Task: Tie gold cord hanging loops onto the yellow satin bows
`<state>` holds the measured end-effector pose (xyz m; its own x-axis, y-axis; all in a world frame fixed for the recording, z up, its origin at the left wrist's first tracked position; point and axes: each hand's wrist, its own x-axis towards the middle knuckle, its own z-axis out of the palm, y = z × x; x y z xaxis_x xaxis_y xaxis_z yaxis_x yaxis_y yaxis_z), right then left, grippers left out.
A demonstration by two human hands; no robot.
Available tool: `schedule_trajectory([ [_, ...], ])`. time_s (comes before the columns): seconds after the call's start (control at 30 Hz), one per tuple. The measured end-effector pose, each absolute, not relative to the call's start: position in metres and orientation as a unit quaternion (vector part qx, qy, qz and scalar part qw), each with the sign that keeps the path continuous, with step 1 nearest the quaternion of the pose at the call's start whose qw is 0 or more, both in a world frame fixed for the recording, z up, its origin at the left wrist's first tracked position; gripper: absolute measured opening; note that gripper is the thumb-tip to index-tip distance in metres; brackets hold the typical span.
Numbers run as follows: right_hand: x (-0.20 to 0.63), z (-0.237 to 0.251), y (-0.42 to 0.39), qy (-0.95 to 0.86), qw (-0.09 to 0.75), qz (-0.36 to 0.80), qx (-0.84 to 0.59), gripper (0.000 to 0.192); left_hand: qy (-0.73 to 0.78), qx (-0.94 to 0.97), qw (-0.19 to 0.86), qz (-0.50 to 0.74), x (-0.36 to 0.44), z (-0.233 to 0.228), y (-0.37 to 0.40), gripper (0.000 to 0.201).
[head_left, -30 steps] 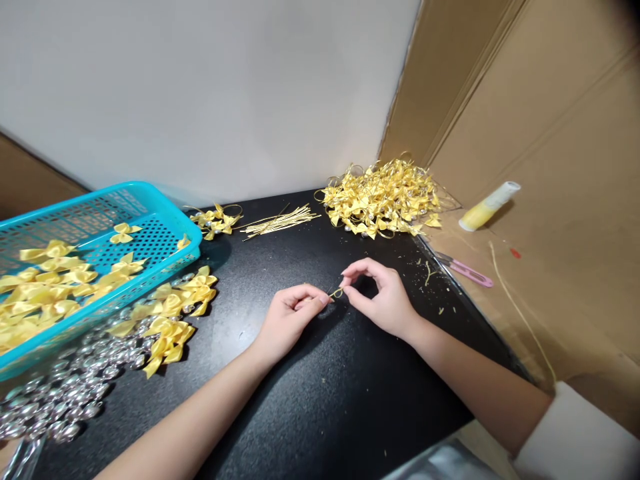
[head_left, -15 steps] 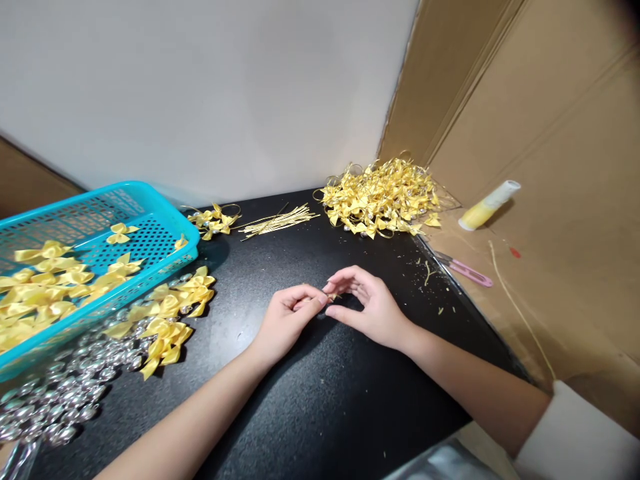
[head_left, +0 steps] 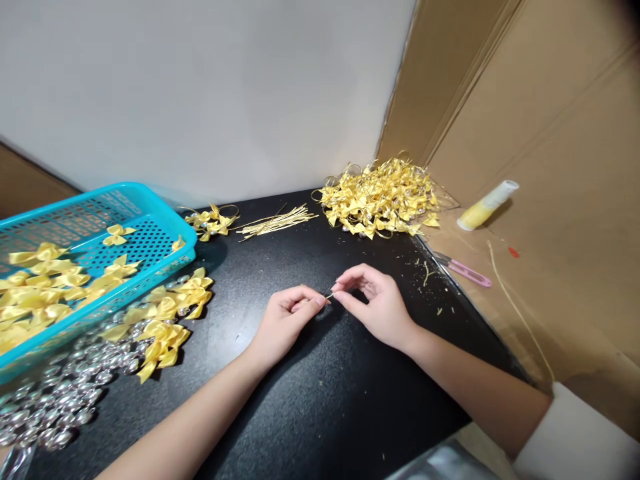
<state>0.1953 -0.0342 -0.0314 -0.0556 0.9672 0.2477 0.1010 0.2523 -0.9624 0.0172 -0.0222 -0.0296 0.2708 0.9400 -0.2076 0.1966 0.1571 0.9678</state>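
Over the middle of the black table, my left hand (head_left: 295, 320) pinches a thin yellow cord (head_left: 329, 297) between thumb and forefinger. Facing it, my right hand (head_left: 373, 303) has thumb and fingertips pressed together on the cord's other end. Only a short bit of cord shows between the two hands; the rest is hidden by fingers. Behind the hands lies a bundle of cut yellow cords (head_left: 277, 222). A heap of yellow ribbon bows with cord loops and small silver bells (head_left: 380, 197) sits at the back right.
At left stands a turquoise basket (head_left: 193, 243) holding yellow bows (head_left: 47, 267). Along its front lie silver bells (head_left: 65, 400) and more bows (head_left: 163, 340). On cardboard at right are a pink-handled cutter (head_left: 467, 272), a yellow-and-white tube (head_left: 487, 205) and a loose cord (head_left: 517, 307).
My right thumb has closed against the fingertips, and the hand has shifted slightly right, baring a short piece of cord. My left hand keeps its pinch.
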Motion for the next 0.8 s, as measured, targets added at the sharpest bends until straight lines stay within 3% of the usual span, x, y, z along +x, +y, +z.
schedule_trajectory([
  [0.23, 0.202, -0.027, -0.035, -0.682, 0.526, 0.267, -0.432, 0.015, 0.509, 0.562, 0.566, 0.325, 0.017, -0.029, -0.023, 0.029],
  [0.67, 0.205, -0.023, -0.031, -0.714, 0.491, 0.269, -0.421, 0.025, 0.504, 0.558, 0.570, 0.330, 0.018, -0.029, -0.022, 0.030],
  [0.8, 0.212, -0.020, -0.027, -0.701, 0.480, 0.259, -0.459, 0.019, 0.506, 0.554, 0.570, 0.335, 0.018, -0.028, -0.021, 0.029],
])
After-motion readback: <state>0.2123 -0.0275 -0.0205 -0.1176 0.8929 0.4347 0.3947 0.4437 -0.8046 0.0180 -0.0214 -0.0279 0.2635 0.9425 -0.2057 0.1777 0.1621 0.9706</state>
